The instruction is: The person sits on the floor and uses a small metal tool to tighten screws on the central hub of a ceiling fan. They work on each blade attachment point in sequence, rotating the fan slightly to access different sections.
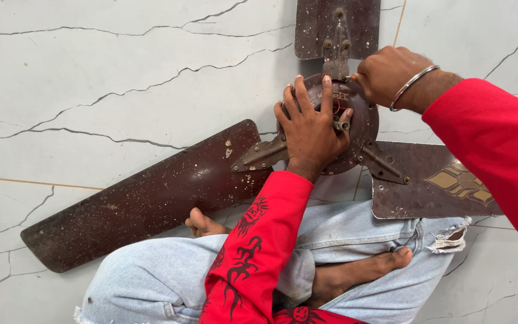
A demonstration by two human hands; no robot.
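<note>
White marble-patterned tiled floor [121, 78]: a dusty brown metal ceiling fan [355, 129] is lying flat, all three blades still attached. The left hand [312, 129] is pressing spread fingers on its round hub; the right hand [388, 75], closed, is pinching something small, unclear, at the hub's rim.

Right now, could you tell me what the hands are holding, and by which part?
The left hand presses spread fingers on the ceiling fan at its round motor hub. The right hand grips the hub's upper rim.
</note>
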